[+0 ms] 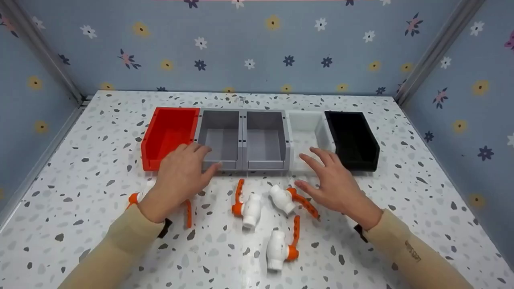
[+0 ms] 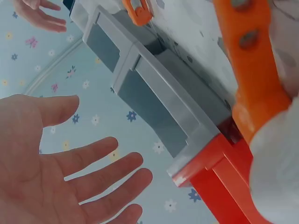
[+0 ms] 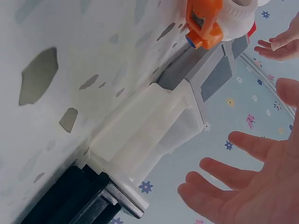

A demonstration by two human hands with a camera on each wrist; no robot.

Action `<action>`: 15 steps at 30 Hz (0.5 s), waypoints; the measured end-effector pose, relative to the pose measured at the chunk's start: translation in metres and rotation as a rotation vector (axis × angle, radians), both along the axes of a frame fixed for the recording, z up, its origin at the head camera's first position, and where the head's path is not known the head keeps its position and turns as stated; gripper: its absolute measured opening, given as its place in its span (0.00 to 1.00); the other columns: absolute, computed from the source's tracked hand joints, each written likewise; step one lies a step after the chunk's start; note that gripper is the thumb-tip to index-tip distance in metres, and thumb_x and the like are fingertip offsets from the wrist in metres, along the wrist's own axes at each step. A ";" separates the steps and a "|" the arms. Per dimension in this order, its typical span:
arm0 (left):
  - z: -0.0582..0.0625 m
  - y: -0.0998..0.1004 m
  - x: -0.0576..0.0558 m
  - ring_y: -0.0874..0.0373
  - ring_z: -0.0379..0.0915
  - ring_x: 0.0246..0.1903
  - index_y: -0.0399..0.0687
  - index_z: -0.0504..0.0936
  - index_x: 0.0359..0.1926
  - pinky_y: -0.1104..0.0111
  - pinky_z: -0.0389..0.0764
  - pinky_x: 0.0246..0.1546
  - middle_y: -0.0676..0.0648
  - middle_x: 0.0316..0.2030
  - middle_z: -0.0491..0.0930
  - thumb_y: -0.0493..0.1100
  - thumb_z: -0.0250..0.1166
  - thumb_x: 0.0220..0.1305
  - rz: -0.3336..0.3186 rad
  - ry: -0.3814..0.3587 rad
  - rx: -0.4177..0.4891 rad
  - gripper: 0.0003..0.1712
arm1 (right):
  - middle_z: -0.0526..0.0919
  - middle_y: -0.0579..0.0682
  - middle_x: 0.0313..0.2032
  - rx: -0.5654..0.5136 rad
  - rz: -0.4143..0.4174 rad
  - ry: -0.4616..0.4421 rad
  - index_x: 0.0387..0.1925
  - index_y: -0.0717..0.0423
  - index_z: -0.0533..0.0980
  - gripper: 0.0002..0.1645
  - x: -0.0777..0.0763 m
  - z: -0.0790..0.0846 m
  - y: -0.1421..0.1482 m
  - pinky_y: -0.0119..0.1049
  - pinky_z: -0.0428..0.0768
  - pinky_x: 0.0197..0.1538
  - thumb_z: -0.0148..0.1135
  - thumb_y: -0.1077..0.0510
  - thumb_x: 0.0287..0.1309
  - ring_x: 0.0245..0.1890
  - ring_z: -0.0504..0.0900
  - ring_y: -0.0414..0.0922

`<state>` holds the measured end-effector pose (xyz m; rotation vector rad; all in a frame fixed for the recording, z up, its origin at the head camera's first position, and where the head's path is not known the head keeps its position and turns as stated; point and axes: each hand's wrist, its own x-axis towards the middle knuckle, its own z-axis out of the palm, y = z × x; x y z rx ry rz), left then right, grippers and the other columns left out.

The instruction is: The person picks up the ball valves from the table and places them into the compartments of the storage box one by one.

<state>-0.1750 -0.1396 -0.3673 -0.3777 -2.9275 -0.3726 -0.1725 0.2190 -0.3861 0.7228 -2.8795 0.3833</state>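
Note:
My left hand (image 1: 180, 176) hovers over the front of the red bin (image 1: 172, 124) and the adjoining grey bin (image 1: 221, 136), fingers spread and holding nothing. In front of the white bin (image 1: 307, 128), my right hand (image 1: 337, 182) is likewise spread, with nothing in its grasp. Three white ball valves with orange handles lie between the hands: one on the left (image 1: 251, 210), one by the right thumb (image 1: 283, 198) and one nearer me (image 1: 277, 251). Orange parts, including a handle (image 1: 189, 214), show beside the left forearm, which hides the rest. The left wrist view shows a valve's orange handle (image 2: 252, 60) up close.
A second grey bin (image 1: 265, 136) stands mid-row and a black bin (image 1: 353, 138) ends the row at the right. All sit side by side on a speckled white table (image 1: 80, 160). Flowered panels (image 1: 249, 44) enclose the back and sides.

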 end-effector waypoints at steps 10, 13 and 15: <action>-0.001 -0.022 -0.008 0.40 0.74 0.53 0.43 0.76 0.63 0.44 0.81 0.46 0.37 0.58 0.76 0.54 0.69 0.62 0.059 -0.069 0.107 0.32 | 0.63 0.52 0.72 -0.090 0.199 -0.034 0.67 0.45 0.73 0.29 0.001 -0.006 0.002 0.53 0.73 0.62 0.58 0.41 0.69 0.69 0.64 0.53; 0.000 -0.031 -0.011 0.39 0.73 0.55 0.42 0.76 0.63 0.43 0.79 0.48 0.37 0.58 0.76 0.53 0.69 0.62 0.080 -0.068 0.120 0.32 | 0.64 0.51 0.71 -0.102 0.237 -0.062 0.66 0.45 0.74 0.27 0.002 -0.006 0.001 0.50 0.73 0.63 0.59 0.43 0.69 0.68 0.65 0.51; 0.002 -0.036 -0.012 0.38 0.72 0.56 0.42 0.76 0.63 0.41 0.77 0.51 0.37 0.59 0.76 0.53 0.68 0.63 0.094 -0.067 0.127 0.32 | 0.64 0.50 0.71 -0.105 0.257 -0.081 0.65 0.46 0.75 0.27 0.002 -0.006 0.001 0.49 0.72 0.63 0.60 0.44 0.69 0.69 0.65 0.50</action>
